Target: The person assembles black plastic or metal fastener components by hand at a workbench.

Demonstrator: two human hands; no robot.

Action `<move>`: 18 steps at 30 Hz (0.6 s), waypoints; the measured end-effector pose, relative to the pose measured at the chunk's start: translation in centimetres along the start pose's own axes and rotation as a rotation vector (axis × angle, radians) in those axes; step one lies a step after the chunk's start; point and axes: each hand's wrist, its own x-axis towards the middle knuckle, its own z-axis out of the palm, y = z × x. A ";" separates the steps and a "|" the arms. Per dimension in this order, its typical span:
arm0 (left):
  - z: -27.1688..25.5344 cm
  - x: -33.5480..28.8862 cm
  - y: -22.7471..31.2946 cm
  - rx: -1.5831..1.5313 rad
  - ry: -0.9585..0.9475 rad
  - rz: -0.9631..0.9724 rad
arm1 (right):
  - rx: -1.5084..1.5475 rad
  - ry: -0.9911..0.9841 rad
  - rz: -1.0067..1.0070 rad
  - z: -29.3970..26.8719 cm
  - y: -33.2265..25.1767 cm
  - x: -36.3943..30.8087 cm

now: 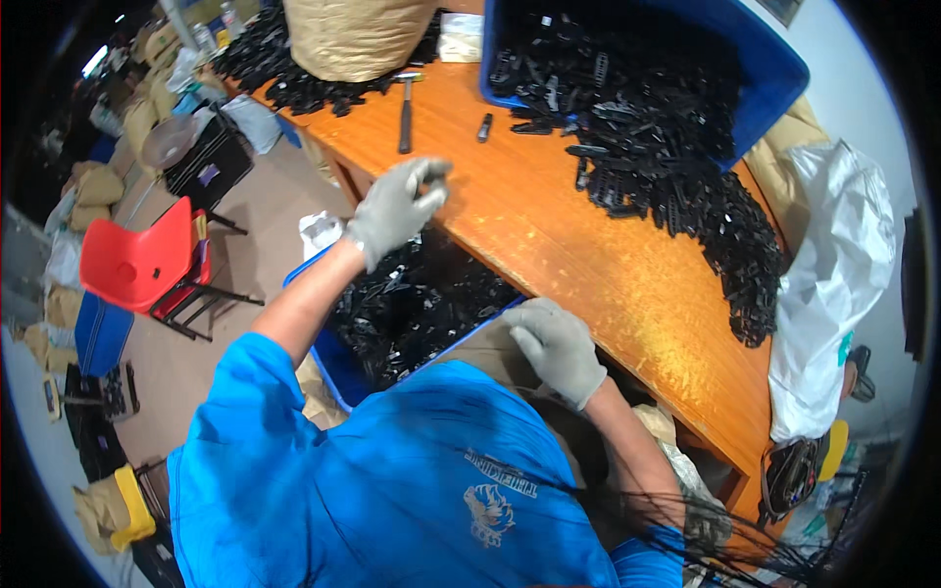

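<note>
My left hand, in a light grey glove, hangs over the near edge of the orange-brown wooden table. Its fingers are bent but apart, and I see nothing between them. Under it a blue bin full of small black plastic parts stands against the table. My right hand, gloved alike, is low by the table edge, above my lap. Its fingers lie extended, with no object showing in them. Past my left hand a small hammer with a dark handle lies on the table, near a single small black piece.
A large blue bin lies tipped at the far right, spilling a heap of black parts across the table. A tan sack stands at the back. White sacking hangs at the right. A red chair is on the left floor.
</note>
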 end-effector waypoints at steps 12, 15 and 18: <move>14.3 17.2 -3.0 0.529 -0.003 0.021 | -0.198 0.396 0.370 -9.9 9.3 -3.5; 16.9 16.2 -0.3 0.514 -0.024 0.044 | -0.299 0.467 0.408 -11.5 12.2 -3.0; 18.3 14.6 2.6 0.471 -0.107 0.125 | -0.432 0.506 0.434 -13.1 15.3 -2.7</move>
